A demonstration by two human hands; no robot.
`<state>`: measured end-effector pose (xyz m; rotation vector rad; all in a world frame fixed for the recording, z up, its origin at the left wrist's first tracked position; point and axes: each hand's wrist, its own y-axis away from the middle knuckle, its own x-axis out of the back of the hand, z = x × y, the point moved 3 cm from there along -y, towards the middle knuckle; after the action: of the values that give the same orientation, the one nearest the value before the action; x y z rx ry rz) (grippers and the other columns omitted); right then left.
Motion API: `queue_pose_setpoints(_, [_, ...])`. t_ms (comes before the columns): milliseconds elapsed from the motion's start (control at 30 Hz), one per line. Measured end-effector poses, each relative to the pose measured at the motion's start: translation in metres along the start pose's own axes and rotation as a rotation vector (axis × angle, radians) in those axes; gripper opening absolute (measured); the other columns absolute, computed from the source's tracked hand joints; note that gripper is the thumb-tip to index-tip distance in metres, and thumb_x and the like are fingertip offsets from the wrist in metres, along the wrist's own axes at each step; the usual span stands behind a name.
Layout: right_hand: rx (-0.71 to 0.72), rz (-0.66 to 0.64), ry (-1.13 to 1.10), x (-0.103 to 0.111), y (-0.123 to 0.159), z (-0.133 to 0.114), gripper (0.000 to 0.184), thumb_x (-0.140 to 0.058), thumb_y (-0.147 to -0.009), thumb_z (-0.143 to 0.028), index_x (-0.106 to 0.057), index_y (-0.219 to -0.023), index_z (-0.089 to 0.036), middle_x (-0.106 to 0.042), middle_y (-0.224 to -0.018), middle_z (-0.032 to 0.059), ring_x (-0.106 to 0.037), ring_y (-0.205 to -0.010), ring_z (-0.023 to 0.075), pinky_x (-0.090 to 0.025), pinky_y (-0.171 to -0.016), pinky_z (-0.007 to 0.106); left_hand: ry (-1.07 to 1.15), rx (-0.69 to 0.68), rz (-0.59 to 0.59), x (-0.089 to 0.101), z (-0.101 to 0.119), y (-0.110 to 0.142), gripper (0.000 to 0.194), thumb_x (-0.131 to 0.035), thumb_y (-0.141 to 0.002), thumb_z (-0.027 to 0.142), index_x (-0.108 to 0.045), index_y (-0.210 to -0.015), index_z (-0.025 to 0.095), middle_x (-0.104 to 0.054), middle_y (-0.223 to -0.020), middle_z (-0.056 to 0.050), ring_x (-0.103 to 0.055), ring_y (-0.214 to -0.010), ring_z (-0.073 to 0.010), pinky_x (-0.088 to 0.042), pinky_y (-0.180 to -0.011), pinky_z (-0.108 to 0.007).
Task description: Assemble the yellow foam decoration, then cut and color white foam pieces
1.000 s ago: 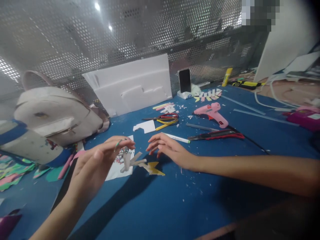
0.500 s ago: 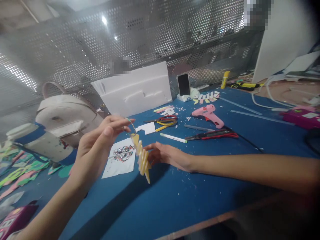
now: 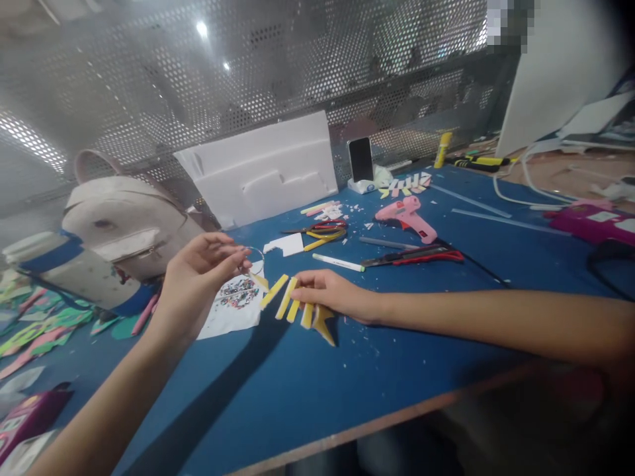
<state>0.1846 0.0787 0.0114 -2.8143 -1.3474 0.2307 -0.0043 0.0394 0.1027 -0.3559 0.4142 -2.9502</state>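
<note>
A yellow-and-white fishbone-shaped keychain (image 3: 294,301), made of a row of foam strips with a forked tail, hangs above the blue table between my hands. My left hand (image 3: 211,261) is closed in a pinch on its thin metal ring, at the left end. The fingers of my right hand (image 3: 330,291) are closed around the strips near the tail, which points down and right. Behind it, a white sheet (image 3: 211,324) with a pile of small multicoloured bits lies on the table, partly covered by my left hand.
A pink glue gun (image 3: 407,217), a red utility knife (image 3: 421,256), a white marker (image 3: 338,262) and red-and-yellow-handled tools (image 3: 325,233) lie beyond my right hand. A phone (image 3: 360,158) stands at the back. To the left are a pale backpack (image 3: 124,218) and foam scraps (image 3: 30,330).
The keychain has swung from hanging steeply to a more sideways slant, its strips now facing me. My right hand has moved from beside it to gripping its strips; my left hand still pinches the ring.
</note>
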Motion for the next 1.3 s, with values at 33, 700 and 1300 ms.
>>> queue_pose_setpoints(33, [0.011, 0.026, 0.039, 0.002, -0.001, 0.000, 0.022, -0.065, -0.087, -0.036, -0.061, -0.090, -0.015, -0.061, -0.079, 0.0019, -0.060, -0.070, 0.0101, -0.050, -0.064, 0.022, 0.008, 0.024, -0.008, 0.002, -0.002, 0.000, 0.017, -0.065, -0.090, 0.020, -0.060, -0.106, 0.015, -0.065, -0.092, -0.001, -0.064, -0.077, -0.0132, -0.055, -0.069, -0.029])
queue_pose_setpoints(700, [0.197, 0.195, 0.501, 0.027, -0.011, -0.012, 0.017, -0.059, -0.088, -0.030, -0.062, -0.084, -0.015, -0.063, -0.088, 0.0041, -0.055, -0.073, 0.0122, -0.043, -0.070, 0.027, -0.100, 0.254, -0.025, 0.033, -0.029, -0.008, 0.012, -0.067, -0.088, 0.021, -0.066, -0.097, 0.013, -0.068, -0.088, -0.001, -0.065, -0.076, -0.0129, -0.056, -0.070, -0.029])
queue_pose_setpoints(1300, [0.189, 0.196, 0.549, 0.035, -0.016, -0.003, 0.018, -0.056, -0.089, -0.032, -0.063, -0.085, -0.016, -0.065, -0.091, 0.0051, -0.058, -0.077, 0.0135, -0.045, -0.071, 0.027, 0.261, 0.356, -0.099, 0.028, -0.044, -0.011, 0.017, -0.064, -0.090, 0.017, -0.063, -0.107, 0.014, -0.067, -0.101, -0.004, -0.066, -0.089, -0.0162, -0.057, -0.079, -0.034])
